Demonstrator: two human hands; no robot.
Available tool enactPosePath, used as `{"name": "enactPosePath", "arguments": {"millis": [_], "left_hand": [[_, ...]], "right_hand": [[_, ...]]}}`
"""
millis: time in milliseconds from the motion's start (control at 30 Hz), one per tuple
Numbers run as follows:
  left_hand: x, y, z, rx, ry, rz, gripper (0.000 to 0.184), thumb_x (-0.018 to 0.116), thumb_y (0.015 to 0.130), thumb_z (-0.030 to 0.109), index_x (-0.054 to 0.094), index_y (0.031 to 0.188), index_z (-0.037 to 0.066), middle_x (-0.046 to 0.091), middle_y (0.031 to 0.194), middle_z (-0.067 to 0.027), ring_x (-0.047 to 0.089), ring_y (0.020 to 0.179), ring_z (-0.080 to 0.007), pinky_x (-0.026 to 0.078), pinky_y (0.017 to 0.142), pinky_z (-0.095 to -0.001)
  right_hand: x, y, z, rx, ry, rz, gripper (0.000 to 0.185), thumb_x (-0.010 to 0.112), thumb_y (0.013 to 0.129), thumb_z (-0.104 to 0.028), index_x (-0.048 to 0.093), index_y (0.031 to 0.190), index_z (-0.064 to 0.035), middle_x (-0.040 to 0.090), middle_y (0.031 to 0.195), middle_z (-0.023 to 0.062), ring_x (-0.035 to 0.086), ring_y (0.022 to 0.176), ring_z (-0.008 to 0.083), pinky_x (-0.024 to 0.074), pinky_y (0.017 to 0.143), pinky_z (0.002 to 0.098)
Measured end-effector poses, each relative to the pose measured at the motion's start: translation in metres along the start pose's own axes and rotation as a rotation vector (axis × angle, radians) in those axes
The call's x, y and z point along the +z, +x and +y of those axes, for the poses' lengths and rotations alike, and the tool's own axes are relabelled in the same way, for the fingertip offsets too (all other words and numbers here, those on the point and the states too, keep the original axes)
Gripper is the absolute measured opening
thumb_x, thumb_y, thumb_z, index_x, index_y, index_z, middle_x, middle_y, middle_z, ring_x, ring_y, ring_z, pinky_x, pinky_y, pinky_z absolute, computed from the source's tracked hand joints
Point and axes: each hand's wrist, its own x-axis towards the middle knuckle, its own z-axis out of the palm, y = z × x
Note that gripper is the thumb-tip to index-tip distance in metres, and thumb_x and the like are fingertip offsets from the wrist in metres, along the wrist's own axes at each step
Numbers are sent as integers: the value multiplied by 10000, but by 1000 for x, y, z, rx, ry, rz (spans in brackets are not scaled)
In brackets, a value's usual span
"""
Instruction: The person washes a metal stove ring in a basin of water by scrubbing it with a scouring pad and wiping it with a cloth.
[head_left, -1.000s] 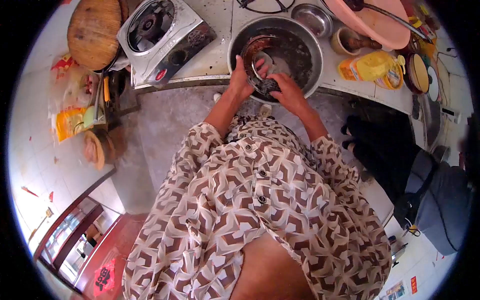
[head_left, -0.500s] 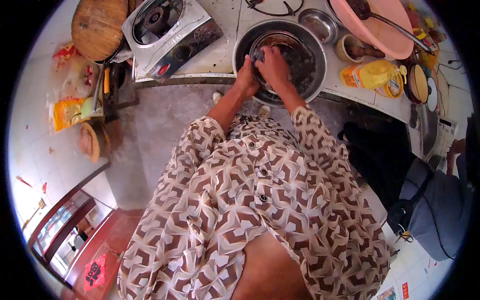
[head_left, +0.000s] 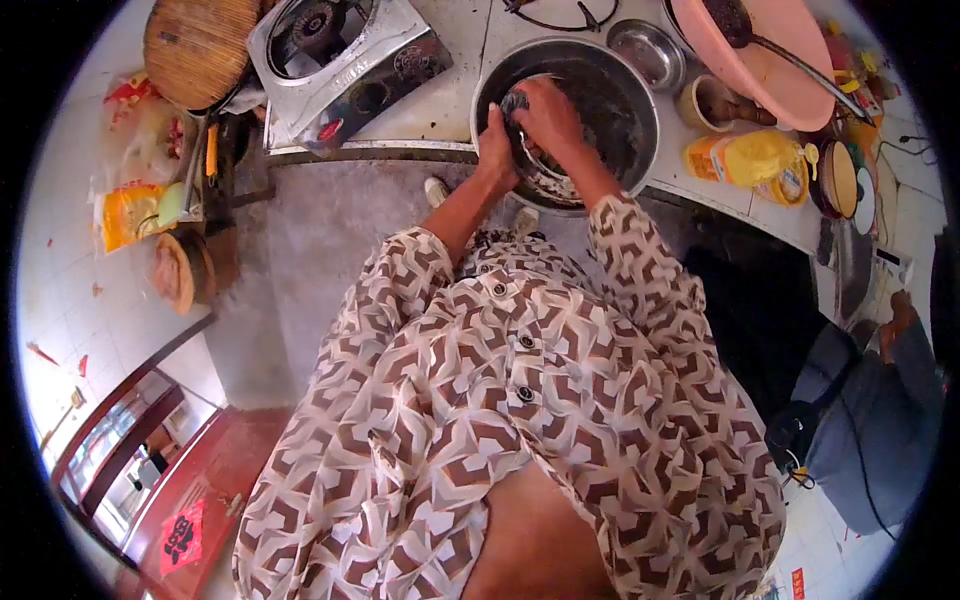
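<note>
A wide metal basin (head_left: pixel 650 150) with dark liquid in it stands at the counter's front edge. My left hand (head_left: pixel 496 155) is closed at the left side of the basin on the rim of a round metal pan-like piece (head_left: pixel 550 184), which is stained and tilted inside the basin. In my right hand (head_left: pixel 552 115) a dark grey scouring pad (head_left: pixel 514 102) is pressed against that piece's edge, close to my left thumb. My right hand and forearm hide much of the round piece, so its full shape does not show.
Left of the basin is a gas stove (head_left: pixel 375 75). To the right are a small metal bowl (head_left: pixel 645 55), a mortar (head_left: pixel 706 103), a pink basin (head_left: pixel 790 65) with a ladle (head_left: pixel 810 68) and a yellow oil jug (head_left: pixel 745 158). Another person (head_left: pixel 870 430) is at the right.
The round metal piece has gone from lying flatter to tilted, with its lower edge towards me. Both hands stay at the basin's left side. The other person's hand shows more at the right.
</note>
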Motion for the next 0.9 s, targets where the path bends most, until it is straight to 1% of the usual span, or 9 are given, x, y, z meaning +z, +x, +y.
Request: {"name": "enactPosePath", "arguments": {"millis": [133,167,267,367,467,567,667,767,900], "left_hand": [[7,-5,3,-21,16,-25,428,342,938,482,533,1021,108,538,643,-60,490,504,-179,439,477,-326],[11,-10,6,-3,64,4,462,344,943,478,554,962,67,571,675,-82,510,522,-181,470,527,-334],[10,-6,4,-6,57,-9,470,337,942,484,556,962,69,571,675,-78,521,535,-188,473,532,-337],[4,9,-6,85,13,164,474,325,943,484,553,990,71,574,690,-79,535,567,-191,477,547,-340],[0,1,-5,47,127,-5,472,321,945,483,548,1044,81,585,733,-73,548,615,-191,481,572,-344],[5,-4,-1,17,97,-37,475,322,946,480,539,1082,80,593,775,-64,558,651,-185,483,586,-343],[13,-13,3,12,46,-44,485,314,946,484,539,1090,79,594,782,-59,560,663,-194,488,609,-358],[17,-11,1,51,56,34,488,308,947,487,538,1092,81,588,772,-62,558,663,-205,490,630,-375],[10,-1,-4,35,59,70,486,300,948,485,536,1055,74,580,746,-75,547,627,-206,484,610,-375]], "right_hand": [[0,39,33,251,-144,-25,388,664,730,-206,576,1069,-40,560,1078,179,556,1001,346,470,820,430],[2,42,40,301,-116,-32,388,663,740,-210,575,1074,-34,560,1073,187,563,984,353,475,807,435],[1,23,15,219,-167,90,403,665,740,-223,576,1089,-41,562,1080,189,569,978,354,473,817,433],[-6,-3,-16,22,-28,67,349,634,744,-175,568,1056,-33,553,1093,188,545,1030,377,487,797,465],[-1,3,13,47,65,70,390,656,734,-203,578,1081,-43,568,1097,192,569,985,357,467,825,435],[10,38,49,242,-95,114,409,665,718,-209,576,1075,-29,588,1059,201,571,980,364,466,822,433],[-10,32,7,418,-28,-55,398,628,725,-205,565,1060,0,549,1090,238,556,1010,383,465,846,451],[-9,4,-14,187,-24,-34,418,643,719,-238,578,1061,-6,563,1073,227,552,1022,385,468,831,474],[-22,1,-16,210,-51,-162,439,674,710,-282,591,1041,-7,568,1071,227,562,1012,382,471,823,478]]}}
